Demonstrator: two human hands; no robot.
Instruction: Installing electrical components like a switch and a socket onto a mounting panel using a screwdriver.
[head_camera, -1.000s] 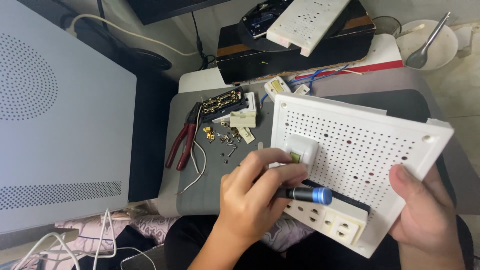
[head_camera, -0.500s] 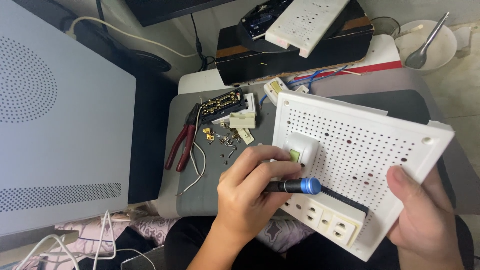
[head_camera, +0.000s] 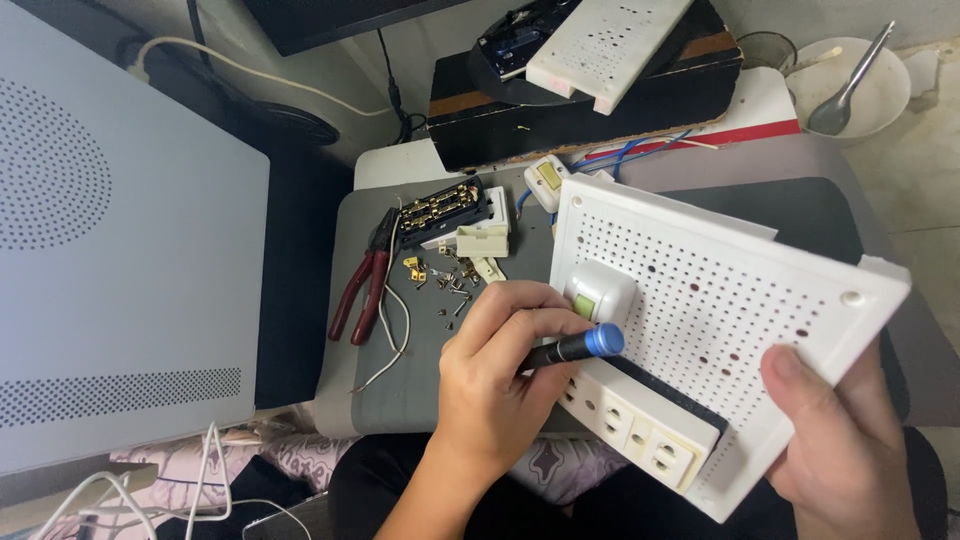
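On the grey mat (head_camera: 420, 390), perforated white panel (head_camera: 720, 300) tilts.

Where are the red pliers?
In the head view, the red-handled pliers lie on the grey mat, left of the left hand, beside a white wire and scattered small screws.

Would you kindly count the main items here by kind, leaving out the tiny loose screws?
Perforated white boards: 2 (held one, spare one)
Screwdrivers: 1, in the left hand
Pliers: 1
Bowls: 1
Spoons: 1
Total: 6
The right hand steadies the held one.
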